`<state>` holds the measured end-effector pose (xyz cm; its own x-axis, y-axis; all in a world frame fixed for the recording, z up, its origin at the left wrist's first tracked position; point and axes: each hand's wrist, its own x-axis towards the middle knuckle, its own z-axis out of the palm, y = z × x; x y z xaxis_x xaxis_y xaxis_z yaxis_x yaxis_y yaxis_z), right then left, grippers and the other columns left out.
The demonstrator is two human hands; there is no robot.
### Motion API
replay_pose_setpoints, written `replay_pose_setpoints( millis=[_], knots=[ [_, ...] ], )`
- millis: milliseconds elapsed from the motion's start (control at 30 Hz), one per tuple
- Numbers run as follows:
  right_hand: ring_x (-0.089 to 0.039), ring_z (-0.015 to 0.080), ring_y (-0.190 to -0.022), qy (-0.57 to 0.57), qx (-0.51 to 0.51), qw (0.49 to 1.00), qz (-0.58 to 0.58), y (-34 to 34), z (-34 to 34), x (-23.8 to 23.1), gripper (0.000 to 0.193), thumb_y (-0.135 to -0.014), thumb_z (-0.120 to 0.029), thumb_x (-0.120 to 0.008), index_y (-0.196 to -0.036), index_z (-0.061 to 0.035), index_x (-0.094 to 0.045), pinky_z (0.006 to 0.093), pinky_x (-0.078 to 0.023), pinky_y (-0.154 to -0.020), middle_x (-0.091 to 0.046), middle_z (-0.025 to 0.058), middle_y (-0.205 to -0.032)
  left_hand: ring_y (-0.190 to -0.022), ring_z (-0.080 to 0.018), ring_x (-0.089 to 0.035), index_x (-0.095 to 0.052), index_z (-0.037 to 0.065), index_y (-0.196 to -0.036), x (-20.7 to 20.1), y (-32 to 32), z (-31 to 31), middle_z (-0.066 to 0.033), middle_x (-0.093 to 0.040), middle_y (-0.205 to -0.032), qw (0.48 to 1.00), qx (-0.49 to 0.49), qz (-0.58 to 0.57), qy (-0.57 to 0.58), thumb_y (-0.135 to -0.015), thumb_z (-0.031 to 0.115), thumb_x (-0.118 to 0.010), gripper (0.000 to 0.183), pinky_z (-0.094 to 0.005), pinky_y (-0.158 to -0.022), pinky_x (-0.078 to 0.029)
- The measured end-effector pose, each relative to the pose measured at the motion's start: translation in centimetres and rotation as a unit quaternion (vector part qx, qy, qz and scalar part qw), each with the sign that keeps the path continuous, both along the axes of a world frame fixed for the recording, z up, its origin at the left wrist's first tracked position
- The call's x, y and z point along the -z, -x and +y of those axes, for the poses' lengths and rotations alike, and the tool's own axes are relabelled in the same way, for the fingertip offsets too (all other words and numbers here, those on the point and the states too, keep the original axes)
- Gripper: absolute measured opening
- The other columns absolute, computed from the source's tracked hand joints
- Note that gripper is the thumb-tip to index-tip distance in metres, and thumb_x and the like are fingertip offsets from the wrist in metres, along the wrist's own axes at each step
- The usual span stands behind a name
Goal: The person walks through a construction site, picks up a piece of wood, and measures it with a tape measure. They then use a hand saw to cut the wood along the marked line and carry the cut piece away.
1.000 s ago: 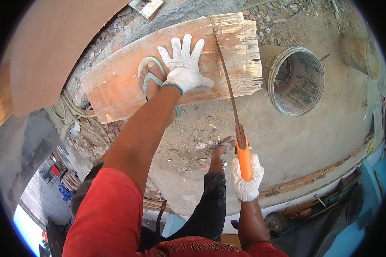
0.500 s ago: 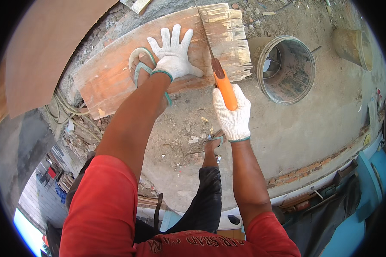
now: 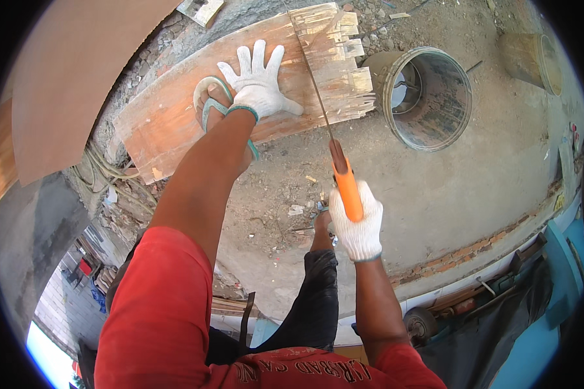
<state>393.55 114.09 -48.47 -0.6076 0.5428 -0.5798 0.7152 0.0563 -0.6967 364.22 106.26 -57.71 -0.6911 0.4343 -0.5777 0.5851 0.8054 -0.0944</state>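
Observation:
A worn plywood board (image 3: 175, 120) with a splintered right end lies across the ground in front of me. Gloved in white, my left hand (image 3: 256, 84) presses flat on it with the fingers spread. My foot in a flip-flop (image 3: 213, 104) stands on the board beside that hand. My right hand (image 3: 358, 220), also gloved, is wrapped round the orange handle of a hand saw (image 3: 348, 191). The saw's thin blade runs up and away across the board, just left of the ragged end. Its far tip reaches the top edge of the view.
Right of the board, a round bucket (image 3: 428, 100) lies with its mouth toward me, a smaller pale object inside. Farther right is another bucket (image 3: 532, 63). A large brown sheet (image 3: 78, 78) stands at the left, near coiled hose (image 3: 100, 172) and rubble.
My right hand has drawn the saw back toward me, so its handle now sits clear of the board's near edge. My left hand and foot keep their places on the board.

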Motion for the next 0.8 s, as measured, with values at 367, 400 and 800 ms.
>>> replay_pose_setpoints(
  millis=[367,400,800],
  knots=[
    [-0.078,0.0272,-0.074,0.012,0.017,1.000,-0.007,1.7,0.4,-0.4,0.020,-0.099,-0.021,-0.078,-0.103,-0.0032,-0.070,0.0364,-0.059,-0.071,-0.076,0.0175,-0.083,-0.169,-0.0473,-0.001,-0.016,0.024,-0.178,0.4,0.1,0.3,-0.0174,-0.007,-0.185,1.000,-0.003,-0.007,0.007,-0.060,0.075,-0.093,0.150,-0.0829,-0.124,-0.002],
    [-0.080,0.0274,-0.078,-0.077,-0.050,0.996,-0.009,-2.6,-0.8,-1.8,0.017,-0.099,-0.019,-0.077,-0.104,-0.0045,-0.071,0.0366,-0.060,-0.073,-0.078,0.0192,-0.087,-0.169,-0.0473,-0.001,-0.016,0.024,-0.178,0.0,0.9,0.0,-0.0174,-0.008,-0.184,1.000,-0.006,-0.001,0.003,-0.060,0.075,-0.092,0.150,-0.0829,-0.124,-0.002],
    [-0.067,0.0239,-0.065,-0.126,-0.083,0.988,-0.028,-8.1,-0.9,-3.9,0.020,-0.097,-0.015,-0.081,-0.098,-0.0014,-0.067,0.0366,-0.056,-0.065,-0.071,0.0145,-0.077,-0.169,-0.0477,-0.003,-0.019,0.027,-0.178,1.4,-0.1,0.0,-0.0167,-0.009,-0.185,0.999,0.015,0.020,-0.026,-0.059,0.075,-0.093,0.147,-0.0845,-0.123,-0.001]
  ],
)
